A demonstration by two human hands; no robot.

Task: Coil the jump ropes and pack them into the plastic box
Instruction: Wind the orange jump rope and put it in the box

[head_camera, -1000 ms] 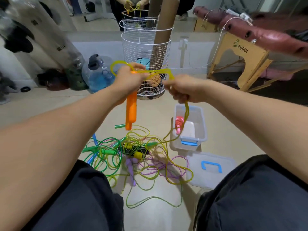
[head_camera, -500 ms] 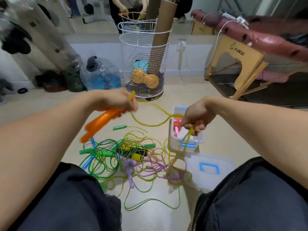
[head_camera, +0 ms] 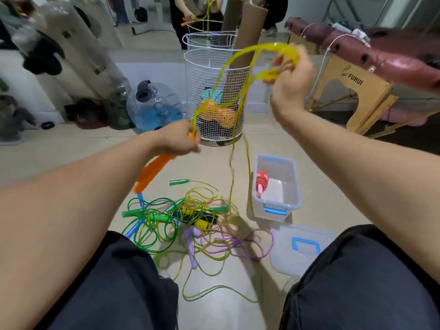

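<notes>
My left hand [head_camera: 177, 138] grips the orange handles [head_camera: 152, 172] of a yellow jump rope [head_camera: 238, 91], which point down and to the left. My right hand [head_camera: 291, 77] is raised high at the right and holds loops of that yellow rope. From there the cord hangs down to the floor. A tangle of green, yellow and purple jump ropes [head_camera: 188, 222] lies on the floor between my knees. The clear plastic box [head_camera: 289, 179] with a blue latch stands to the right of it and holds a coiled red rope [head_camera: 262, 181].
The box lid [head_camera: 302, 248] with a blue handle lies by my right knee. A white wire basket [head_camera: 215, 98] with cardboard tubes stands behind, a blue water jug [head_camera: 154, 106] to its left, and a wooden bench [head_camera: 357, 91] at the right. Another person stands at the back.
My right hand has swung up from above the box to head height, drawing the yellow rope up in long loops. My left hand stayed low with the orange handles.
</notes>
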